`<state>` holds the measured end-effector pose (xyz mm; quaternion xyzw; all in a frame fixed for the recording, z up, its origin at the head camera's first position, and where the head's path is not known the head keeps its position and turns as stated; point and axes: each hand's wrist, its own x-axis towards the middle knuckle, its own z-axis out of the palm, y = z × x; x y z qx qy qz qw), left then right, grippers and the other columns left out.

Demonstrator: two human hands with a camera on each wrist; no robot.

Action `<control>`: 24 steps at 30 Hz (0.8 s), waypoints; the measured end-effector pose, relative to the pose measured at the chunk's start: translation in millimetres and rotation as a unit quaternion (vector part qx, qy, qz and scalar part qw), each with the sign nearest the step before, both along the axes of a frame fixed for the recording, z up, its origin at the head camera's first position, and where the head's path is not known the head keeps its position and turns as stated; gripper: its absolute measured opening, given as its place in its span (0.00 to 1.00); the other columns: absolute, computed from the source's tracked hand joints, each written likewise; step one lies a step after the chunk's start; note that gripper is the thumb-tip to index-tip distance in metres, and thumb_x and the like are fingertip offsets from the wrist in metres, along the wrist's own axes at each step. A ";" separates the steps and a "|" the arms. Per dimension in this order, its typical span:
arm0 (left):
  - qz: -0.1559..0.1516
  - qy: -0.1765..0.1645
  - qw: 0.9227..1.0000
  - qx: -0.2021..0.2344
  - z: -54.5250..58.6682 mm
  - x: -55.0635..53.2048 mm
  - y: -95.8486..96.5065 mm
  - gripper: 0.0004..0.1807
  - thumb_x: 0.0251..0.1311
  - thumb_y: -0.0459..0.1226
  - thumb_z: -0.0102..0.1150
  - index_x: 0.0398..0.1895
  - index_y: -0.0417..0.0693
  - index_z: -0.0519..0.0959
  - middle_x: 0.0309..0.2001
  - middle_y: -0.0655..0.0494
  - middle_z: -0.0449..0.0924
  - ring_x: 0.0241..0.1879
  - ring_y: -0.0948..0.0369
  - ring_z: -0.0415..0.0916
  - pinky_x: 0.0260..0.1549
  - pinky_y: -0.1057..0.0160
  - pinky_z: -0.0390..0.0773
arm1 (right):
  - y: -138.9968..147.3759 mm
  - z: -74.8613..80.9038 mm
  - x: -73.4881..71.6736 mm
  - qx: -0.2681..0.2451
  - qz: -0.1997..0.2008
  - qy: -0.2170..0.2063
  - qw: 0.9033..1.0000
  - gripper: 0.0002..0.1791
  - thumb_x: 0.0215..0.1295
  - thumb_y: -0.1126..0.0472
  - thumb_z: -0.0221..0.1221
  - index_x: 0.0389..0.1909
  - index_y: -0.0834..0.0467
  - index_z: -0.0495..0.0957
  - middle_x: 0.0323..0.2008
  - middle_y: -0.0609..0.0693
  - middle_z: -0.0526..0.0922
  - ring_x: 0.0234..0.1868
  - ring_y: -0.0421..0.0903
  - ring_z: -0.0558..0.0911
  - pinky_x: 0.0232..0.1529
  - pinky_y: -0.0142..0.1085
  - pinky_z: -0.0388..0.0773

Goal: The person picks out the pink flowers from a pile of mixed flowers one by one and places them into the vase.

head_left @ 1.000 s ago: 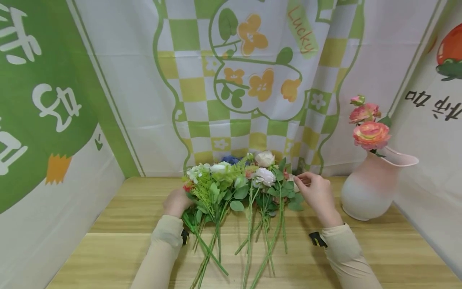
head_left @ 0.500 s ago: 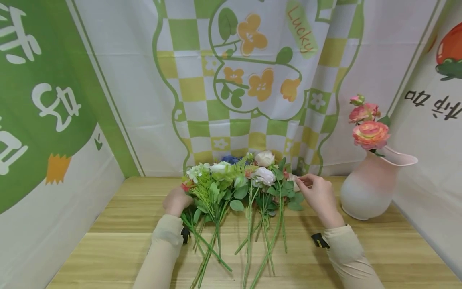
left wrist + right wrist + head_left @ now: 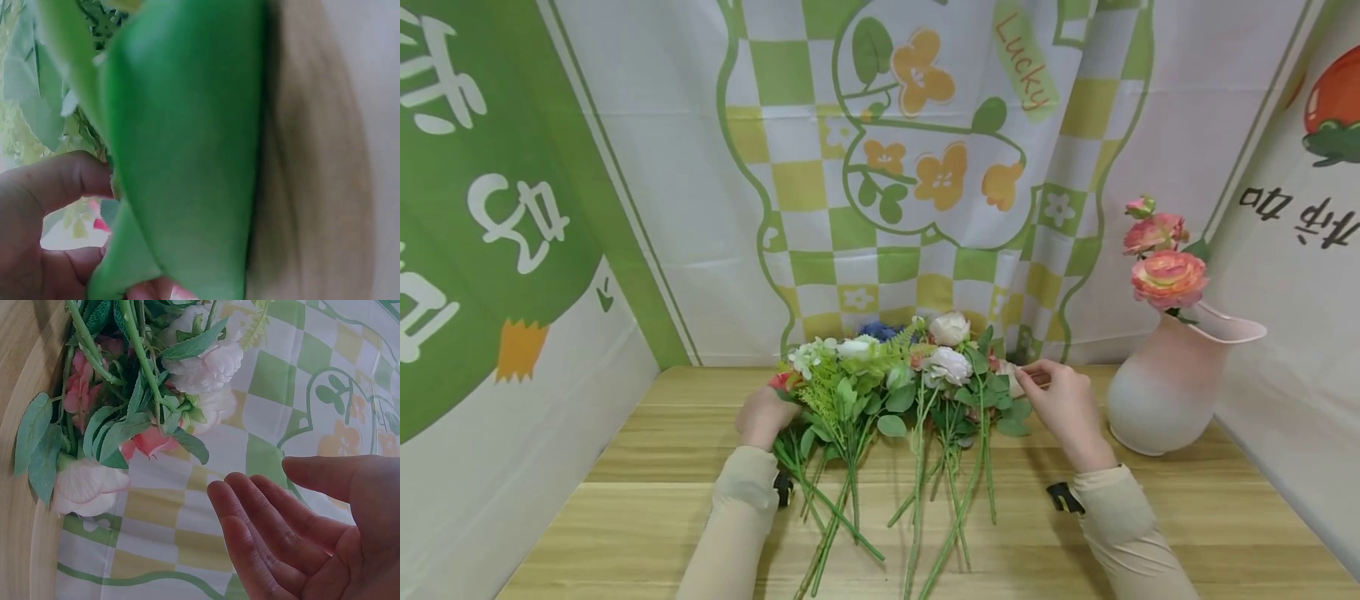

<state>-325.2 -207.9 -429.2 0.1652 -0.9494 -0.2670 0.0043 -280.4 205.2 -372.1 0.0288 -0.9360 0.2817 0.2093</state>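
A red flower (image 3: pixel 782 381) is at the left end of a loose heap of flowers near the middle of the table's far edge, and the left hand (image 3: pixel 763 416) has it by its green stem (image 3: pixel 187 137); that grip is closed, the thumb pressed to the stem and the fingers curled round it, with a broad green part filling much of the left wrist view. Right beside this flower come feathery green foliage (image 3: pixel 822 396) and small white blossoms (image 3: pixel 808 357), then a blue flower (image 3: pixel 882 332) at the back, a cream flower (image 3: pixel 950 328) and a pale pink bloom (image 3: pixel 948 367) among rounded leaves. Bare stems (image 3: pixel 917 500) run from the heap toward the table's near edge, some crossing. At the heap's right end the right hand (image 3: pixel 1063 408) is held near a whitish rose (image 3: pixel 90 490); its grip is loosely open and has hold of nothing, thumb apart from gently bent fingers, with a gap between fingertips and petals. Farther right, near the right edge of the table (image 3: pixel 647 517) and toward its far right corner, a pink-and-white vase (image 3: pixel 1172 387) stands upright with coral-pink flowers (image 3: pixel 1169 279) in it. Behind the far edge hangs a green-and-yellow checked cloth (image 3: pixel 857 271) printed with orange flowers and the word "Lucky"
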 end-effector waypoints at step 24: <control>0.013 0.136 0.986 0.099 32.3 8.7 -3.9 0.06 0.49 0.35 0.54 0.20 0.42 0.73 0.18 0.50 0.76 0.14 0.57 0.73 0.14 0.63 0.69 | 2.1 1.1 -2.0 -0.006 -0.009 -0.008 1.000 0.19 0.67 0.47 0.54 0.43 0.58 0.82 0.37 0.56 0.86 0.34 0.51 0.85 0.36 0.47 0.80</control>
